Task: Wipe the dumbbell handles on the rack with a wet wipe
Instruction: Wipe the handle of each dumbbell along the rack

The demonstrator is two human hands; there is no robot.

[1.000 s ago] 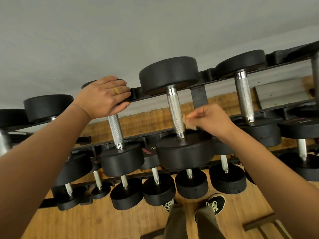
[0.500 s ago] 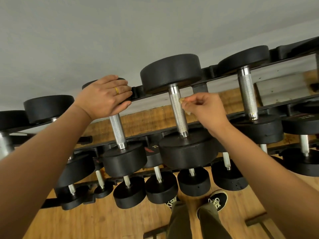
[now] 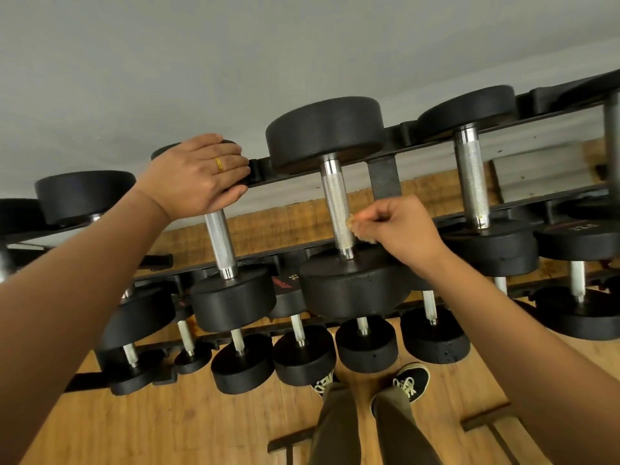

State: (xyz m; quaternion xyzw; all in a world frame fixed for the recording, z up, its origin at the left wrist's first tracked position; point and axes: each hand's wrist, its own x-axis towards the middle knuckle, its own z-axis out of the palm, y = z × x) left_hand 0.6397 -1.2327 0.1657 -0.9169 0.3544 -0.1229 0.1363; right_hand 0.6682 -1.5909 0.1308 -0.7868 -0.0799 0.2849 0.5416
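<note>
Centrally, a person's right hand [image 3: 399, 233] pinches a small crumpled beige wet wipe [image 3: 353, 226] between thumb and curled fingertips. It presses the wad against the 3 o'clock side of a knurled silver steel dumbbell handle [image 3: 335, 206], low on the bar, just above the near black round head [image 3: 352, 286].

At 10 o'clock from there, the left hand [image 3: 198, 177] lies palm-down on the far black head of the neighbouring dumbbell [image 3: 221, 243], fingers almost straight and draped over its edge. It holds nothing (a gold ring shows on one finger).

Both dumbbells rest across the top tier of a black metal rack [image 3: 382, 182], with smaller ones on lower tiers toward 6 o'clock, above a wooden floor [image 3: 167, 431].

The wipe looks light, limp and damp, so it should mould to the bar, though the rough knurling may snag or shred it. It is best kept bunched in a firm pinch or wrapped round the handle. The dumbbell looks heavy and rigid, seated well enough to be wiped without lifting.
</note>
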